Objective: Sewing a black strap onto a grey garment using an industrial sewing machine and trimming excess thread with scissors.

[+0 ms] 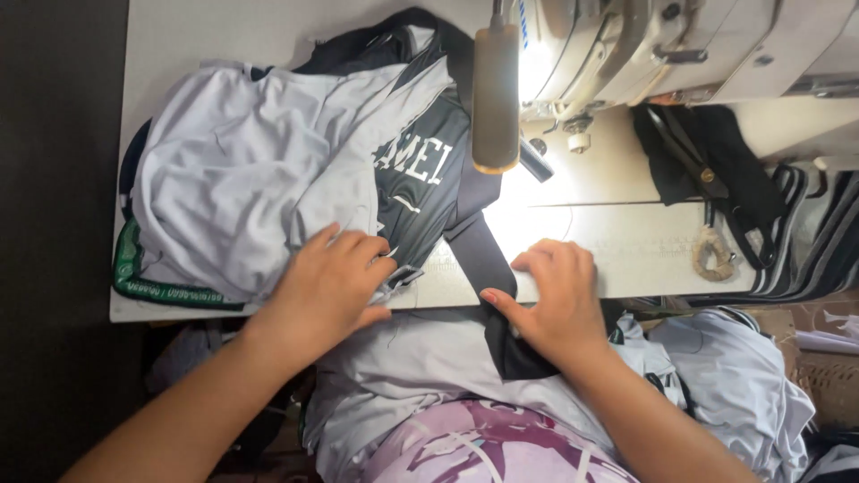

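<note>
A light grey and dark grey sports garment (242, 170) lies bunched on the left of the sewing table (608, 241). A dark fabric strip (483, 246) runs from under the sewing machine (644, 49) down over the table's front edge. My left hand (327, 282) lies flat on the garment near the front edge, fingers spread, pressing the cloth. My right hand (555, 300) rests at the table edge, thumb pinching the dark strip against the fingers. The needle area is hidden behind a tan lamp head (496, 98).
Black scissors (693, 165) lie on a dark cloth to the right of the machine. A rope loop (713, 255) sits near the front edge. Striped fabric (819, 237) hangs at far right. More grey garments (734, 376) pile below the table, over my lap.
</note>
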